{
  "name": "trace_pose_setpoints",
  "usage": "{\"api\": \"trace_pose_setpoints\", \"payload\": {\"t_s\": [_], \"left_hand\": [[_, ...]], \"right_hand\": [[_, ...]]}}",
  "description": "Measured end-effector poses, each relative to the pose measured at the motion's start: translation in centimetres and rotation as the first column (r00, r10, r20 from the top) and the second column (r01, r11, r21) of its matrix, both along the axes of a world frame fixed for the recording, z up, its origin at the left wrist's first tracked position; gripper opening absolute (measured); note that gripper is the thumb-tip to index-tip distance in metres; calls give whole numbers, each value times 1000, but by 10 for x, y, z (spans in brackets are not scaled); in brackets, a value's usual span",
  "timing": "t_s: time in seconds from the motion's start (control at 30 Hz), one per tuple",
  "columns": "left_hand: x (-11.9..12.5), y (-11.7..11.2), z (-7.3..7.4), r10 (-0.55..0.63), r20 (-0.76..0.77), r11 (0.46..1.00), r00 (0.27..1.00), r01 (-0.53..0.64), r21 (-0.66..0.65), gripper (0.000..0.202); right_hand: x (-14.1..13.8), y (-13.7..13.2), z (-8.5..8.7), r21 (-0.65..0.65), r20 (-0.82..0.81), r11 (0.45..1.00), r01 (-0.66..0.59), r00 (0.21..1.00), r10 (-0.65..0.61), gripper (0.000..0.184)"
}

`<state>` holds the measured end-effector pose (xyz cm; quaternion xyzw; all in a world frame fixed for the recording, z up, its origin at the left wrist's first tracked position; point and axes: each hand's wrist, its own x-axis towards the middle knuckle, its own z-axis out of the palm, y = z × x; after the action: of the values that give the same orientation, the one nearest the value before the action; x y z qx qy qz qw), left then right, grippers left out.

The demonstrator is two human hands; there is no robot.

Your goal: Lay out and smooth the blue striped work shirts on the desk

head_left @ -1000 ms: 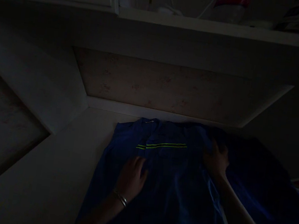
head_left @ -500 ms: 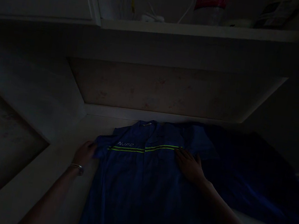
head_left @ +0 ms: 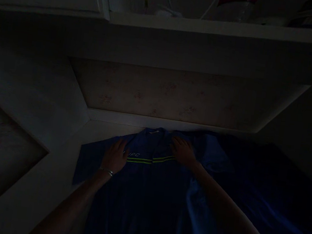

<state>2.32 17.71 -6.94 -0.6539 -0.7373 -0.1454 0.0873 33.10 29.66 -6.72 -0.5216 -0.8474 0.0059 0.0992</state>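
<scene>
A dark blue short-sleeved work shirt [head_left: 145,193] lies face up on a pale surface, its collar toward the wall. Two yellow-green stripes and pale lettering cross its chest. My left hand [head_left: 115,154], with bracelets at the wrist, lies flat over the chest near the left sleeve and covers part of the lettering. On the other side of the front, my right hand [head_left: 183,152] rests with fingers spread just below the collar. The left sleeve is stretched out flat. Dim light hides the shirt's lower part.
More dark blue cloth [head_left: 262,186] is heaped to the right. Above hangs a shelf [head_left: 200,28] with cables and a bottle with a red label [head_left: 237,4]. Behind the shirt stands a flower-patterned wall panel [head_left: 159,94]; a pale board [head_left: 30,99] slants at left.
My left hand has let go of the sleeve, which now lies spread outward, and moved right onto the chest. My right hand has slid up toward the collar.
</scene>
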Motion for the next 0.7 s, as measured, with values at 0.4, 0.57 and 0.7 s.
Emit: {"api": "trace_pose_setpoints", "payload": {"t_s": [0.4, 0.57, 0.7], "left_hand": [[-14, 125, -61, -21, 104, 926, 994, 58, -374, 68], [-21, 146, -51, -53, 112, 916, 992, 93, -390, 66], [-3, 110, -28, -68, 104, 964, 992, 93, -251, 53]], "right_hand": [[-31, 38, -44, -228, 154, 971, 70, 987, -35, 64], [-40, 48, -37, -244, 129, 963, 111, 988, -81, 61], [-36, 27, -19, -136, -28, 987, 91, 995, -95, 45]]}}
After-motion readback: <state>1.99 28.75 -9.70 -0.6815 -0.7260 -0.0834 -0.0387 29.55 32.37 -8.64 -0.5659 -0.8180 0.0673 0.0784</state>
